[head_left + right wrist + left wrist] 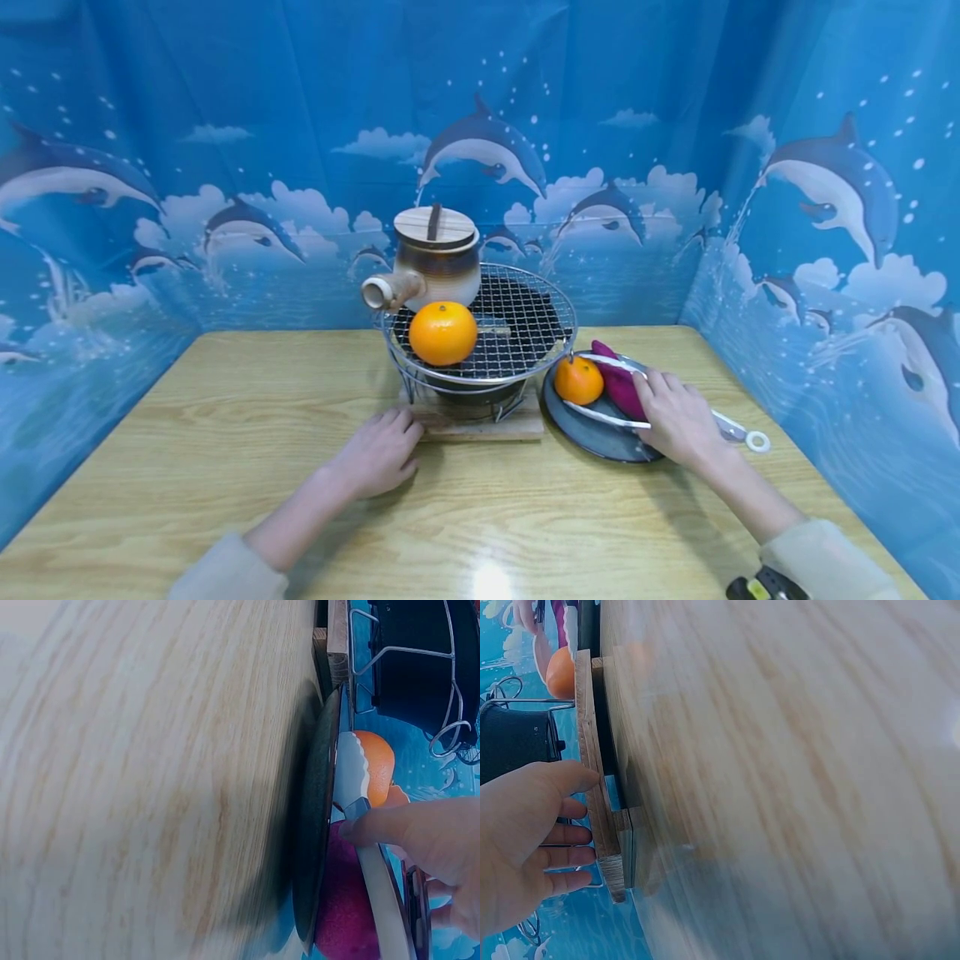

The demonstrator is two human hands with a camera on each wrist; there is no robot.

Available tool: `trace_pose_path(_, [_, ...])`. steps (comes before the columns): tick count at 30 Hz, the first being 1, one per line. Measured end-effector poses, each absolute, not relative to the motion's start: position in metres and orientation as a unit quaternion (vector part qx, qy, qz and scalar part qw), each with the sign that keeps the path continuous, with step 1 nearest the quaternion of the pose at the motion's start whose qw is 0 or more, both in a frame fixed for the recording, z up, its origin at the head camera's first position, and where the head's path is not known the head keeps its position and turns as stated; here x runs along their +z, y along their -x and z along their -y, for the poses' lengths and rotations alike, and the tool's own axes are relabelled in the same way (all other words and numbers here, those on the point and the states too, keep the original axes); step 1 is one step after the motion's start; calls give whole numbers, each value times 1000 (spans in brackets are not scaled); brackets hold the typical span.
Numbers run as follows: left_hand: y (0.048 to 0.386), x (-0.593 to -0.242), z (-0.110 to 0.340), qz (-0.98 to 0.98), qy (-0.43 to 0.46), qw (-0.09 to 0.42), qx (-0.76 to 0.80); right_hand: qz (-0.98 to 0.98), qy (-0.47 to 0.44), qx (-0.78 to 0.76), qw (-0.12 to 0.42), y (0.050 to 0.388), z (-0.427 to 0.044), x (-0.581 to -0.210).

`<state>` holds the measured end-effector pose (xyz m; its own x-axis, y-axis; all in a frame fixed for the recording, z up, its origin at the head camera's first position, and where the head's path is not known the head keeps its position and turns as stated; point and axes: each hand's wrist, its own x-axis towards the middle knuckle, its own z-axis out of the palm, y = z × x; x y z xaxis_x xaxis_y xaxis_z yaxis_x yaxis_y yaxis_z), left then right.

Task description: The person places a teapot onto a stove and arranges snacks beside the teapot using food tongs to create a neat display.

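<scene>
Behind your work, a blue dolphin-print backdrop [300, 108] is spreading beyond both hands, and a wood-grain table [225, 400] is lying beneath them. Between your grips and a little forward, a round wire-mesh grill [528, 321] is standing over a wooden board [480, 432]; at the board's near left end your left hand [380, 452] is resting its thumb, the fingers loosely extended and holding nothing. Under your right hand [672, 415], and reaching out to its left, a dark plate [600, 442] is lying on the table. Farther off, ahead of your left hand, a lidded pot [457, 275] is sitting on the mesh, its side handle pointing left. Your right grip is narrowing around a pair of tongs [381, 896], whose arms are reaching left from your fingers. Just left of those fingers, a purple item [621, 387] is lying on the plate. Up ahead of your left hand, one orange [442, 333] is resting on the mesh; past the purple item, a second orange [578, 381] is sitting between the tongs' ends (how firmly they're pressing, you can't tell).
</scene>
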<state>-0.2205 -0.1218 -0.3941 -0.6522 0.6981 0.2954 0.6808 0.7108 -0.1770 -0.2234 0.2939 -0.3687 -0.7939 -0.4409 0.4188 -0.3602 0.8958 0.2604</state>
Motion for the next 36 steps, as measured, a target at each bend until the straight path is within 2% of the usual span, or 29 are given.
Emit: trace_pose_path(36, [220, -394, 122, 906, 381, 182, 23, 950, -184, -38, 250, 221, -304, -349])
